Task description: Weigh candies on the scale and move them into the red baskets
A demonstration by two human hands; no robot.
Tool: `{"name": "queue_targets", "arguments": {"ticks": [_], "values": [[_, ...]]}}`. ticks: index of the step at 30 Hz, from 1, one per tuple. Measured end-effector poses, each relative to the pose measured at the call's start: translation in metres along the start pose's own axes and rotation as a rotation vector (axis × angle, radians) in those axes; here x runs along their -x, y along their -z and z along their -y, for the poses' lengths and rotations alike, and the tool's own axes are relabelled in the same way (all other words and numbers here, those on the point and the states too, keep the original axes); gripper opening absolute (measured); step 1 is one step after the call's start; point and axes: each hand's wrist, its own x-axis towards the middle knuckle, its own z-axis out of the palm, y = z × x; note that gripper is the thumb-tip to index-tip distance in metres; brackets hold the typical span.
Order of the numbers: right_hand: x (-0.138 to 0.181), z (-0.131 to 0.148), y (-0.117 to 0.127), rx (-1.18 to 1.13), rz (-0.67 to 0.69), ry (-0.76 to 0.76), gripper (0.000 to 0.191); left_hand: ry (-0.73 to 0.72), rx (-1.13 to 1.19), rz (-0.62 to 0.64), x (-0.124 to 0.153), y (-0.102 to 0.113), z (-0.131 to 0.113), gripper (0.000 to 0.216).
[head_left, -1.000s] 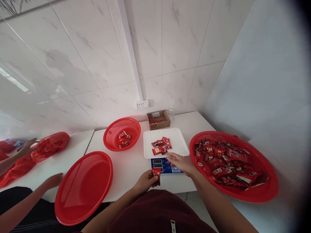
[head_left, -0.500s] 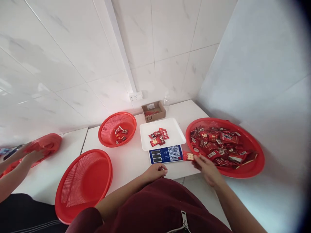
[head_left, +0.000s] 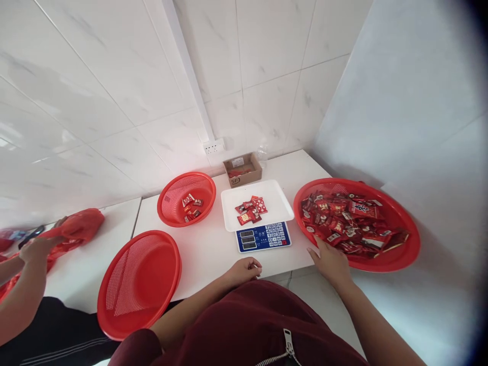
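Observation:
My right hand (head_left: 331, 262) is at the near left rim of a red basket (head_left: 414, 239) piled with red-wrapped snack packets (head_left: 339, 221). Its thumb stands apart from the fingers, and no packet shows in it; the fingertips reach the rim. By the table's front edge, against my body, my left hand (head_left: 246, 270) is loosely curled with nothing visible inside. In front of it stands a scale (head_left: 263, 237) with a blue keypad and a white tray (head_left: 276, 195). A small cluster of red packets (head_left: 249, 212) lies on the tray.
To the left are a red basket with a few packets (head_left: 192, 207) and another red basket (head_left: 152, 274) overhanging the table's front edge. An open cardboard box (head_left: 246, 178) stands behind the scale. At far left, a person's hands (head_left: 40, 246) handle a red bag (head_left: 82, 226).
The red packet that was in my right hand no longer shows there. That hand has moved slightly right, to the basket rim. My left hand stays put. The other person's hands have shifted left.

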Motion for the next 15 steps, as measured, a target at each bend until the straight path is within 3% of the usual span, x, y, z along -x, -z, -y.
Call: {"name": "queue_targets", "arguments": {"ticks": [3,11,15], "values": [[0.003,0.005,-0.003,0.135,-0.046,0.002,0.047,0.013,-0.008,-0.007,0.002,0.000,0.005,0.022],[0.005,0.010,-0.004,0.212,-0.084,-0.021,0.044,0.067,-0.114,0.006,0.009,0.008,0.008,0.027],[0.005,0.012,-0.004,0.238,-0.121,-0.013,0.041,0.043,-0.272,0.079,0.016,0.016,0.007,0.028]]}}
